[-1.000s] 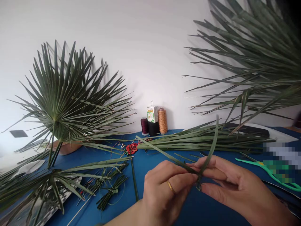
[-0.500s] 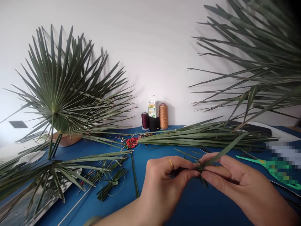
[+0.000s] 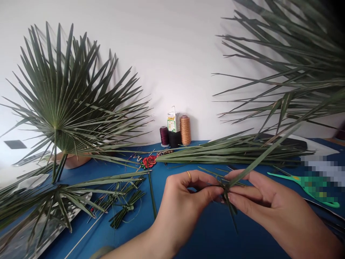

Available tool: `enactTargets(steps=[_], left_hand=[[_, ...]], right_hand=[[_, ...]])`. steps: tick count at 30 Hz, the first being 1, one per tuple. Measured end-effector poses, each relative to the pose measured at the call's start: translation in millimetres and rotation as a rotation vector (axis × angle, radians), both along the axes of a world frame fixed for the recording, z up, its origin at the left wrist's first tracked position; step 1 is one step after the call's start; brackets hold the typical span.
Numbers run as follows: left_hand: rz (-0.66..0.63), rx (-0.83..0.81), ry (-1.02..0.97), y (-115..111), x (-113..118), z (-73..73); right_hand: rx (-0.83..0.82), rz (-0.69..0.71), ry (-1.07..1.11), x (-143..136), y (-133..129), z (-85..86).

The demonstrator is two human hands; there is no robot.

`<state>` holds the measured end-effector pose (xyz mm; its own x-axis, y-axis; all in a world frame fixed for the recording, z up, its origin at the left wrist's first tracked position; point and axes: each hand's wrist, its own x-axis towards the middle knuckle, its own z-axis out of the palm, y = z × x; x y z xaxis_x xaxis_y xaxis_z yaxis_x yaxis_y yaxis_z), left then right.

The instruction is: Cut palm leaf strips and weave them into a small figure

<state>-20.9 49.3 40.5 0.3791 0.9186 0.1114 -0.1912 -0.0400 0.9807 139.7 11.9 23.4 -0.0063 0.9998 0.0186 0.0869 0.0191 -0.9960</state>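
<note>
Above the blue table, my left hand (image 3: 185, 205) and my right hand (image 3: 264, 201) meet at a small bundle of folded palm leaf strips. Thumb and forefinger of the left pinch the bundle from one side. On the other side, the right thumb and fingers press on it. One long palm leaf strip (image 3: 258, 160) rises from between the fingertips toward the upper right, and a short end hangs below. The fingertips partly hide the woven centre. To the left lies a small tied leaf piece (image 3: 128, 209) resembling an insect.
Large fan palm leaves (image 3: 58, 108) stand at left, with another (image 3: 304, 72) at upper right. Cut leaf strips (image 3: 215, 153) lie across the back by a red rose patch (image 3: 149, 162). Thread spools (image 3: 185, 130) and a carton (image 3: 173, 122) stand behind. A green-handled tool (image 3: 309, 190) lies right.
The long strip now extends much farther up and right, and its lower end hangs more visibly. My fingers have shifted slightly on the bundle. The whole view has moved a little.
</note>
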Motion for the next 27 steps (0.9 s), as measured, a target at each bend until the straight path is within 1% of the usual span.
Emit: enactTargets(steps=[4, 6, 10, 14, 18, 20, 24, 27], left_hand=[[0.008, 0.011, 0.061, -2, 1, -0.2], [0.017, 0.030, 0.078, -2, 2, 0.0], [-0.010, -0.009, 0.009, -2, 2, 0.5], [-0.032, -0.043, -0.028, 1, 1, -1.0], [-0.033, -0.042, -0.004, 3, 2, -2.9], [-0.042, -0.024, 0.014, 4, 1, -2.9], [-0.076, 0.000, 0.021, 3, 0, -0.9], [-0.104, -0.001, 0.047, 3, -1, 1.0]], right_hand=[[0.002, -0.032, -0.015, -2, -1, -1.0], [0.033, -0.057, -0.040, -3, -2, 0.0], [0.142, -0.074, -0.146, -4, -5, 4.3], [0.162, -0.180, -0.192, -8, -6, 6.5], [0.184, -0.261, -0.250, -8, -1, 5.8], [0.183, -0.231, -0.277, -3, 2, 5.1], [0.196, -0.116, -0.345, 8, 7, 2.6], [0.192, -0.117, -0.337, 11, 9, 1.5]])
